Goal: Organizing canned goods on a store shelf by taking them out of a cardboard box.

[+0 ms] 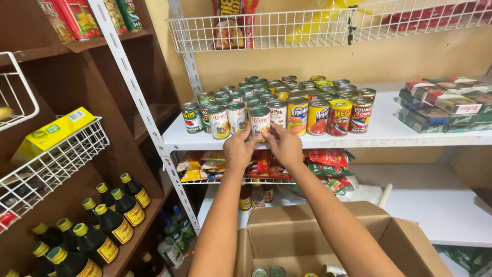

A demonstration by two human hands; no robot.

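My left hand (239, 149) and my right hand (285, 145) reach up together to the front edge of a white shelf (389, 134). Both hold one green-topped can with a white label (260, 120), which stands in the front row of several cans. To its left are similar green-topped cans (219, 121). To its right stand yellow cans (298, 115) and red cans (340, 117). More cans fill the rows behind.
An open cardboard box (328, 241) with a few cans inside sits below my arms. Dark sauce bottles (114, 224) line a brown shelf at the left. Wire baskets hang at the left (56, 159) and above (266, 28). Stacked flat packs (443, 105) lie on the shelf's right end.
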